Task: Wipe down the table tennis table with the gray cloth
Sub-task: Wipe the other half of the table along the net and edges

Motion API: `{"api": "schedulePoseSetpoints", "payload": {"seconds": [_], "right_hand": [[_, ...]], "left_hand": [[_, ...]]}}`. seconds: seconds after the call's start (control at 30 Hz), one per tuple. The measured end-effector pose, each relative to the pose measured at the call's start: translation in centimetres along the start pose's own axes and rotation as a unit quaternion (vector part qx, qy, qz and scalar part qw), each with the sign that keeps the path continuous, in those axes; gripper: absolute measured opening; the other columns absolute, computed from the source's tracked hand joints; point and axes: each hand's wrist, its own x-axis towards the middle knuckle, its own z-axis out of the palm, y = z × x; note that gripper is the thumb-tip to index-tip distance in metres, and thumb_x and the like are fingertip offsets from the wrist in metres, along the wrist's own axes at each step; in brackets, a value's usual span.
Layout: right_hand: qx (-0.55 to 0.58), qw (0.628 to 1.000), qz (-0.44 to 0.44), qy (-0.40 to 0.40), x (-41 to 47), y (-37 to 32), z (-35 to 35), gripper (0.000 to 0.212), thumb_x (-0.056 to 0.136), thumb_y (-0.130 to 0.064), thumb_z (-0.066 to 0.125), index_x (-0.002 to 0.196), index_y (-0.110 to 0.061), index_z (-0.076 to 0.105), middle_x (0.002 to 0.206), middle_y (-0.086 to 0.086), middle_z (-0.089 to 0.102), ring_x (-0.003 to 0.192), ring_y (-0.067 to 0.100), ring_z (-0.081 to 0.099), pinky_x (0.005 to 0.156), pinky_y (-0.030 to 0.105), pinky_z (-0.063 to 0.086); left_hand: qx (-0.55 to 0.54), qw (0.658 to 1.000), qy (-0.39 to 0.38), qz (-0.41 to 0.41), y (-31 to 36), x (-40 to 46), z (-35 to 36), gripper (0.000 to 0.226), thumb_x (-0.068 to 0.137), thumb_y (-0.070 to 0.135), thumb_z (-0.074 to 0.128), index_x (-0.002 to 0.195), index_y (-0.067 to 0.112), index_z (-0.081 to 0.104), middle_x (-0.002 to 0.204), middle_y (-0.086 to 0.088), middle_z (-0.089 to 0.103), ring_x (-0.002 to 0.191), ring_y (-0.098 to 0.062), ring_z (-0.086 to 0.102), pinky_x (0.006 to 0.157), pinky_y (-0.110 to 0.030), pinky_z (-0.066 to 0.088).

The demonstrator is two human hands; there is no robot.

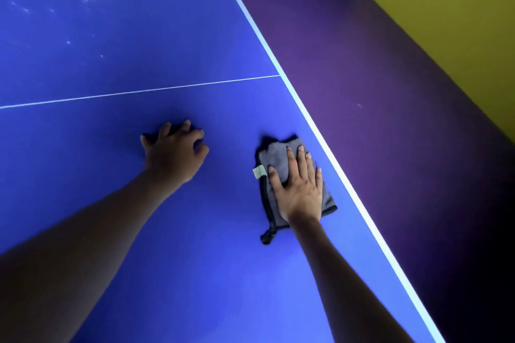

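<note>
Fingers (301, 160) flat on gray cloth (278, 159) w/ blank tag (259, 171).

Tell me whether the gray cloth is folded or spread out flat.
Folded. The gray cloth lies as a compact stacked rectangle under the flat right hand, layered dark-trimmed edges showing along its left side.

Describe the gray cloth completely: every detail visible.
The gray cloth looks like soft microfiber, folded into a rough rectangle with dark stitched edging and a dark corner sticking out at its near end. A small pale tag juts from its left edge. It lies flat on the blue table, close to the white sideline at the table's right edge. The right hand presses on it with straight, spread fingers, covering most of it. The left hand rests on the table apart from it.
</note>
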Motion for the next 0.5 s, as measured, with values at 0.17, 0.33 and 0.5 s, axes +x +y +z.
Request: {"api": "schedulePoseSetpoints", "payload": {"seconds": [0.17,0.33,0.5], "right_hand": [[-0.011,0.999,0.031,-0.004,-6.3,3.6,-0.4,0.085,0.095,-0.078,0.015,0.166,-0.031,0.016,0.174,-0.006,0.006,0.160,0.012,0.000,0.130,0.043,0.001],[-0.021,0.999,0.035,0.017,-2.6,2.5,0.1,0.086,0.093,-0.075,0.013,0.165,-0.028,0.021,0.174,-0.003,0.011,0.160,0.015,0.004,0.130,0.044,0.002],[-0.008,0.999,0.032,0.019,6.5,-0.2,1.1,0.084,0.093,-0.072,0.016,0.165,-0.029,0.022,0.174,-0.002,0.011,0.160,0.016,0.004,0.129,0.046,0.002]], "left_hand": [[0.026,0.999,0.009,0.029,1.9,-0.3,-0.1,0.046,0.094,0.044,0.041,0.130,0.024,0.062,0.137,-0.004,0.058,0.127,-0.035,0.046,0.103,-0.061,0.039],[0.020,0.996,-0.061,0.064,6.1,-0.2,2.2,0.051,0.100,0.053,0.035,0.150,0.045,0.042,0.166,0.004,0.028,0.150,-0.042,0.019,0.110,-0.079,0.016],[0.058,0.995,-0.058,0.048,6.4,0.1,3.3,0.067,0.086,0.062,0.019,0.147,0.050,0.045,0.165,0.004,0.032,0.149,-0.047,0.019,0.105,-0.085,0.009]]}}
